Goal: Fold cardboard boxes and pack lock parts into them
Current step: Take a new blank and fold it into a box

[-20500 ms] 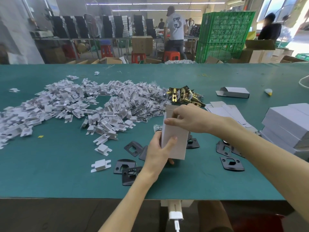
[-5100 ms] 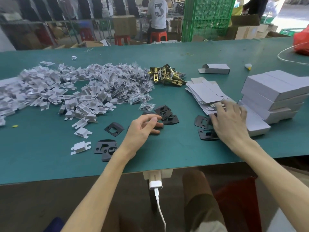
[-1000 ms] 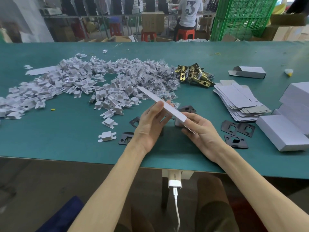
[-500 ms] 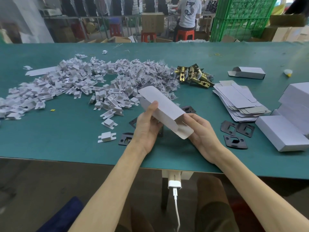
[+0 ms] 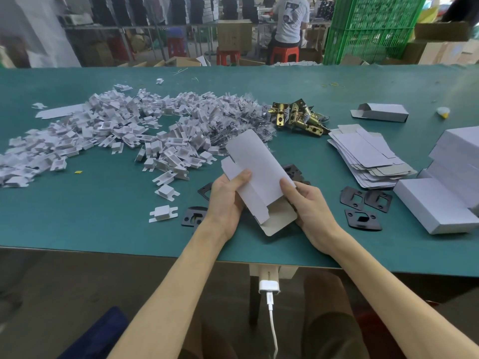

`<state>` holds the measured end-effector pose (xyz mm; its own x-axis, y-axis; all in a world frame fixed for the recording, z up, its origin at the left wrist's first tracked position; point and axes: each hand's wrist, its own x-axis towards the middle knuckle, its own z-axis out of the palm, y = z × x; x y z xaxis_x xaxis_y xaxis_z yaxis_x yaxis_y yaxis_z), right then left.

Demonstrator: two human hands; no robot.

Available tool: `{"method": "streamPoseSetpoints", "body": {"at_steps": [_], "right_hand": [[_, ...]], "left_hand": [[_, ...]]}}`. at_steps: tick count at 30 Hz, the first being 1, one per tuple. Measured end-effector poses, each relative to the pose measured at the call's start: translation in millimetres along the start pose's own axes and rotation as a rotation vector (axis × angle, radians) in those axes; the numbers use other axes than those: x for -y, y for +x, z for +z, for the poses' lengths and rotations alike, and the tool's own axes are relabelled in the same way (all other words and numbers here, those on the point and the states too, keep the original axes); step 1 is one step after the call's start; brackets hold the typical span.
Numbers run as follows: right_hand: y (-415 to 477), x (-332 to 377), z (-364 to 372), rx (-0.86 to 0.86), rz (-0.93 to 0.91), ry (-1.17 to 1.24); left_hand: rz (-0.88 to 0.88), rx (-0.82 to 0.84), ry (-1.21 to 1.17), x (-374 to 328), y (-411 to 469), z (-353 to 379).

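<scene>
the flat cardboard box is hanging just above the tabletop, directly in front of the person, caught between both hands. its long axis is running away from the person, with the far end leaning a little to the left and the near end pointing back toward the tabletop's edge. the left grip is pinching the left long edge, thumb lying across the narrow side panel and fingers curling out of sight beneath. the right grip is pinching the opposite long edge, thumb pressing on the white face and fingers tucked under. so the box is sitting squarely between the two grips, neither one nearer, each working its own side.

the sleeve seems to be only partly opening: the white face is standing slightly off the grey inner flap showing at the near end. judging from that, the coming move is turning on squeezing the two long edges toward each other to pop the sleeve into a tube. the near flap, lying closer to the right grip, is probably getting tucked after that.

the lock parts are waiting on the tabletop. black plates are lying just right of the right grip, brass latches beyond the box's far end, and white inserts heaped well to the left. finished boxes are sitting at far right.
</scene>
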<state>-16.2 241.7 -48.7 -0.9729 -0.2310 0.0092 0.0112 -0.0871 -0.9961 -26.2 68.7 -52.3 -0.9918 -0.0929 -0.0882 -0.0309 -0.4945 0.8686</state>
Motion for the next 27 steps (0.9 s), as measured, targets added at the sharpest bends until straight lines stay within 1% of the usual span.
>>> {"method": "streamPoseSetpoints", "body": {"at_steps": [3,8,12,17,23,27], "right_hand": [[-1,4,2,-0.021,0.043,0.049],[-2,5,3,-0.044,0.011,0.045],[2,-1,0,-0.043,0.014,0.059],[4,-4,-4,0.016,0.013,0.042],[4,-7,-5,0.034,0.003,0.059],[7,-9,-6,0.027,-0.004,0.078]], "left_hand": [[0.003,0.003,-0.03,-1,-1,1],[-0.013,0.05,-0.064,-2,-3,3],[-0.027,0.035,-0.074,-3,-3,5],[-0.033,0.01,-0.065,-3,-3,3],[-0.074,0.134,0.014,-3,-9,6],[-0.095,0.137,0.027,-2,-10,8]]}}
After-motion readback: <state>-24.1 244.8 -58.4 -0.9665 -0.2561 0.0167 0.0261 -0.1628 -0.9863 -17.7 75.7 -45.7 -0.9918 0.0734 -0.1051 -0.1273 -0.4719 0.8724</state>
